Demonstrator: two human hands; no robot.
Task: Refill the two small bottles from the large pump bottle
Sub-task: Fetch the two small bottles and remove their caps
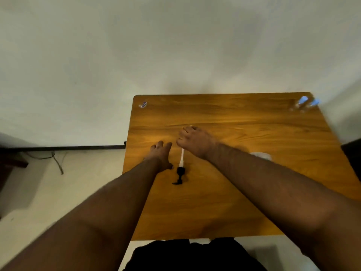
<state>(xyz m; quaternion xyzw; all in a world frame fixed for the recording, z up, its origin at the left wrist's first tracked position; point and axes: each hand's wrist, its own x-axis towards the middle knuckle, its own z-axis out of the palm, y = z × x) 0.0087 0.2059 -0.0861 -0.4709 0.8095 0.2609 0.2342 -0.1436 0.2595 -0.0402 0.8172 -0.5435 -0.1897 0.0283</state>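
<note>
Two bare forearms reached forward over a wooden table point(224, 202). The left hand point(161, 153) lay palm down on the wood, fingers loosely spread, holding nothing. The right hand point(193, 141) hovered just beyond it, fingers curled; whether it gripped anything could not be told, as blur hid the fingertips. Between the hands lay the pump head point(180, 173), removed from its bottle: a black nozzle and collar nearest the person, with a thin white dip tube point(182, 155) running away under the right hand. It looked light, the tube thin and probably slick with liquid, so the stiff black collar seemed the safer place to hold. At the far right corner stood blurred, clear shapes with pale blue tops point(303, 101), likely the small bottles; they looked light and easy to tip. A pale, indistinct object point(261, 155) lay beside the right forearm. The large bottle itself could not be made out.
</note>
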